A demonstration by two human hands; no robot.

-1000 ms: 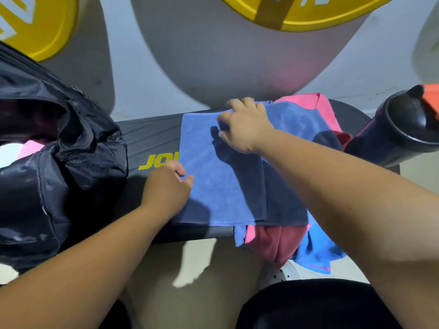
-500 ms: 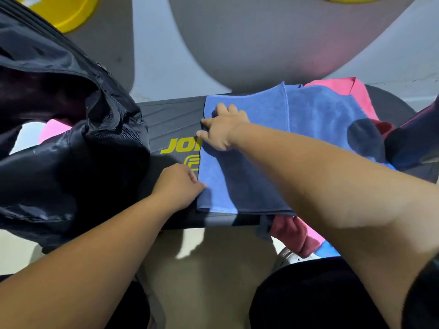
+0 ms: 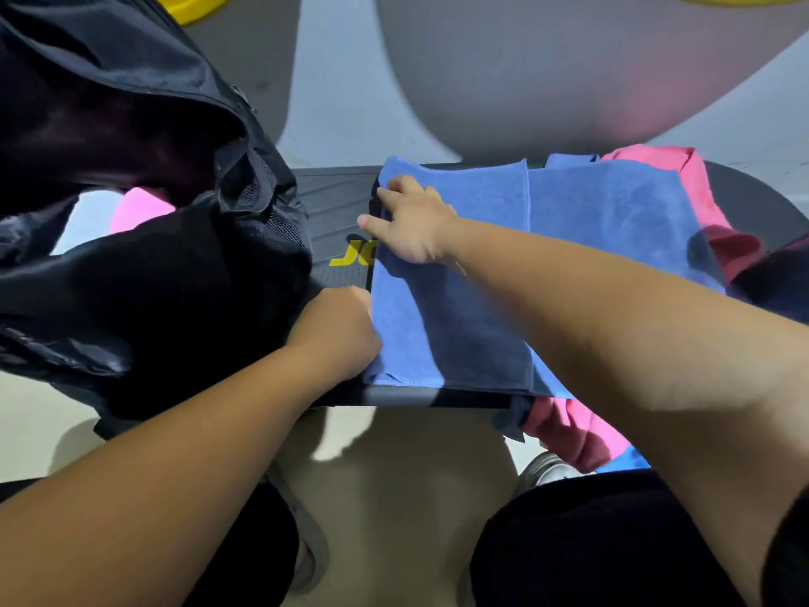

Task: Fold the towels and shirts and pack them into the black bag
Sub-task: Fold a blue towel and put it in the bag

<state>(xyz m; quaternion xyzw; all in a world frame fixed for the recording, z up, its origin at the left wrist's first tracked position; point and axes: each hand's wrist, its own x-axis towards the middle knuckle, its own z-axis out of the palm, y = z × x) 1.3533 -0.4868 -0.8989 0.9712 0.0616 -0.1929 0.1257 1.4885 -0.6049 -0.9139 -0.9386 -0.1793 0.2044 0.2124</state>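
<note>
A blue towel [image 3: 459, 308] lies folded on the black bench [image 3: 337, 203], with more blue cloth [image 3: 613, 212] under it to the right. My left hand [image 3: 337, 330] grips the towel's near left edge with curled fingers. At the far left edge my right hand [image 3: 411, 221] rests on the towel, fingers on the cloth and thumb spread past the edge. The black bag [image 3: 153, 278] stands open at the left of the bench, touching my left hand, and something pink [image 3: 140, 208] shows inside. Pink and red garments [image 3: 564, 431] hang from under the towel over the bench's front.
A pink garment [image 3: 656, 155] sticks out behind the blue pile at the far right. A dark object [image 3: 779, 282] sits at the right edge of the bench. A large grey rounded shape [image 3: 569, 72] rises behind the bench. My knees are below the bench's front edge.
My right hand slid left across the towel, from its far middle to its far left edge. My left hand stayed at the near left edge. The view shifted towards the bag.
</note>
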